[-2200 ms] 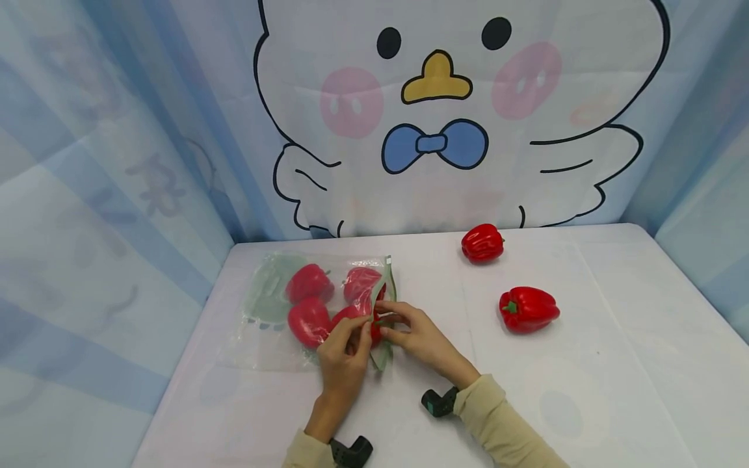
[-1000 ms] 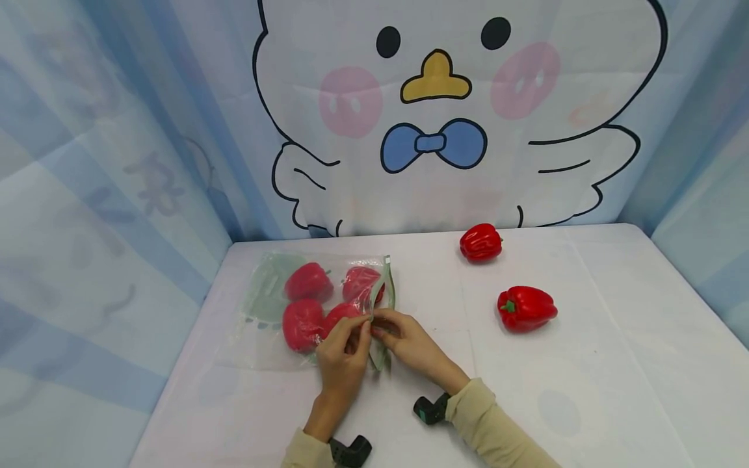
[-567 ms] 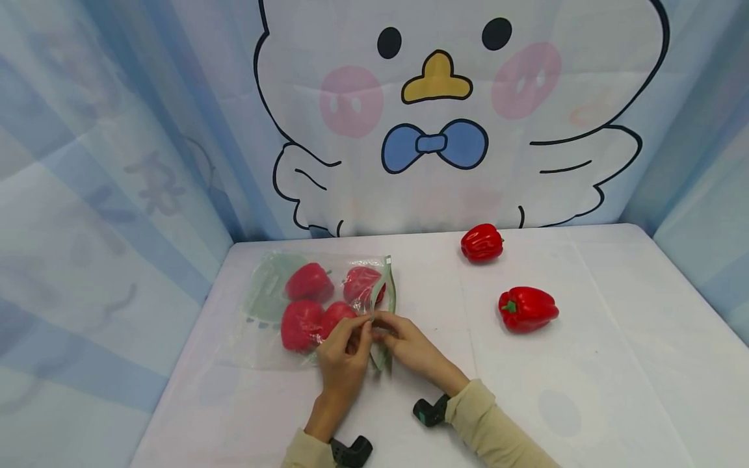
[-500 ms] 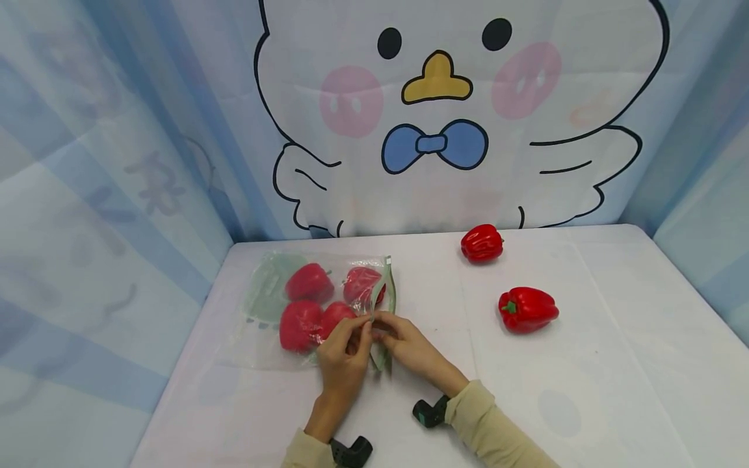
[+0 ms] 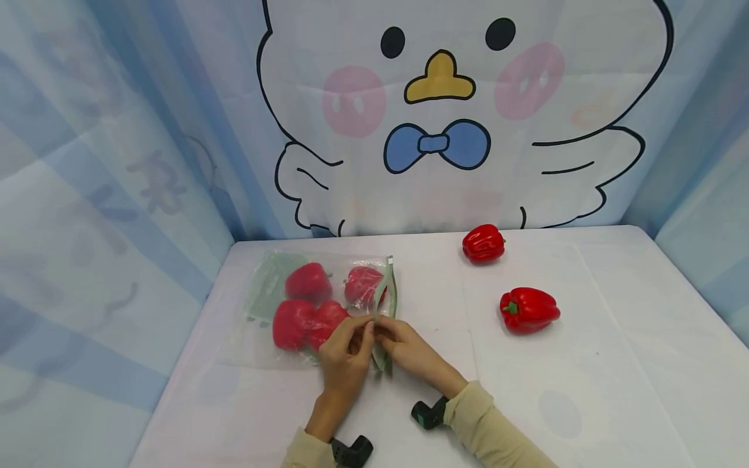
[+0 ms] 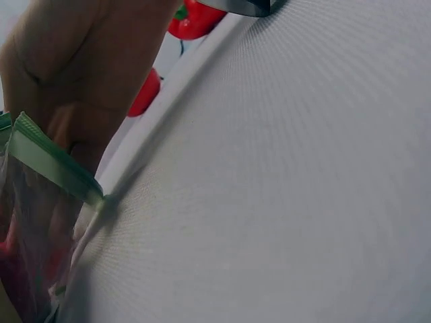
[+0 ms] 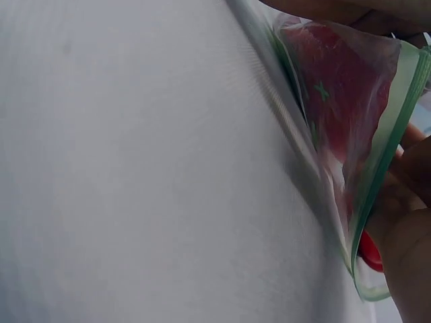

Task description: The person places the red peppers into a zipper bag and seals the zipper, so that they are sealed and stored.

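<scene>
- With the left hand (image 5: 345, 357) I pinched the mouth edge (image 5: 394, 289) of the plastic bag (image 5: 263, 305); the right hand (image 5: 417, 354) was at this same mouth, but its fingertips were hidden, so I could not tell its grip.
- Inside the bag lay four red peppers (image 5: 292, 325); two loose peppers (image 5: 529, 311) lay to its right, apart from it.
- I judged that a too light pinch could let the thin edge slip, and the mouth could close.
</scene>
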Available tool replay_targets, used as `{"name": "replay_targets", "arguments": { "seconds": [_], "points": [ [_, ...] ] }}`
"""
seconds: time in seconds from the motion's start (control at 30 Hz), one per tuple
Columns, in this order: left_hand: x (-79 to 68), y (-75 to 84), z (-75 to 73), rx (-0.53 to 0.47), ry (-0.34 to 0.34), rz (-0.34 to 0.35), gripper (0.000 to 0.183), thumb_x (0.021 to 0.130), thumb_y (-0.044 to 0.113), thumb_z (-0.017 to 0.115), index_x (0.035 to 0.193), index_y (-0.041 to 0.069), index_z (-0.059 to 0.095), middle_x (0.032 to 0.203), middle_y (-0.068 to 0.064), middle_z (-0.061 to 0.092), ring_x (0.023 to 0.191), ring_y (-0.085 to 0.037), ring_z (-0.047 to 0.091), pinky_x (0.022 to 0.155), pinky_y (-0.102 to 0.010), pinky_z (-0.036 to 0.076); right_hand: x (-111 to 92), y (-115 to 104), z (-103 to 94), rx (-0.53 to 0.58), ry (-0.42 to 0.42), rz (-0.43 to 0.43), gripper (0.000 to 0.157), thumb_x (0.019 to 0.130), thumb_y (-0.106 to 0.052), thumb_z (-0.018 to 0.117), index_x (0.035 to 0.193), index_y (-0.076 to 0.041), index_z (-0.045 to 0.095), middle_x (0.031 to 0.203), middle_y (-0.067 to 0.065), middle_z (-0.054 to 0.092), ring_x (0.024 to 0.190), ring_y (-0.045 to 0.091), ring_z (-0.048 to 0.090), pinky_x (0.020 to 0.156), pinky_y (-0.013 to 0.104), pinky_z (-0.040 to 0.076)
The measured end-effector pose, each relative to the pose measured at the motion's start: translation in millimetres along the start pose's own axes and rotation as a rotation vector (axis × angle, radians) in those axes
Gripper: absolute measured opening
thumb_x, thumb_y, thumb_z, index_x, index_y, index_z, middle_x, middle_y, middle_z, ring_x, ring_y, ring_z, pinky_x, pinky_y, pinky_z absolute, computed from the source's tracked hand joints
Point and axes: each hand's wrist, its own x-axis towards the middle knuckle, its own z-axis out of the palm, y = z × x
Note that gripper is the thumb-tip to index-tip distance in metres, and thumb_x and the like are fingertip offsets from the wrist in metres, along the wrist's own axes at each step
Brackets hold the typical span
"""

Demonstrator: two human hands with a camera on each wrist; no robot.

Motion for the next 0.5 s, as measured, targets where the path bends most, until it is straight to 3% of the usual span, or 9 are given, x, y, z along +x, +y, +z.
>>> {"name": "replay_targets", "arguments": {
  "seconds": [0.3,0.5],
  "points": [
    [-2.0,-0.6,0.0,-0.003,-0.025,-0.021,0.019,0.087,-0.005,0.076,0.104,0.003,0.077,0.082,-0.008,0.072,0.060,-0.010,0.054,0.053,-0.017,0.044,-0.1,-0.1,1.0,0.007,-0.030,0.015,0.046,0.106,-0.001,0.044,0.151,0.005,0.047,0.153,0.024,0.054,0.145,0.040,0.050,0.117,0.055,0.043],
    [-2.0,-1.9,0.2,-0.011,-0.024,-0.014,0.019,0.087,-0.006,0.075,0.104,0.003,0.077,0.081,-0.007,0.072,0.060,-0.009,0.053,0.052,-0.015,0.043,-0.2,-1.6,-8.4,-0.017,-0.039,-0.013,0.037,0.106,-0.004,0.049,0.142,0.002,0.057,0.142,0.021,0.063,0.136,0.036,0.058,0.112,0.043,0.051]
  ]
}}
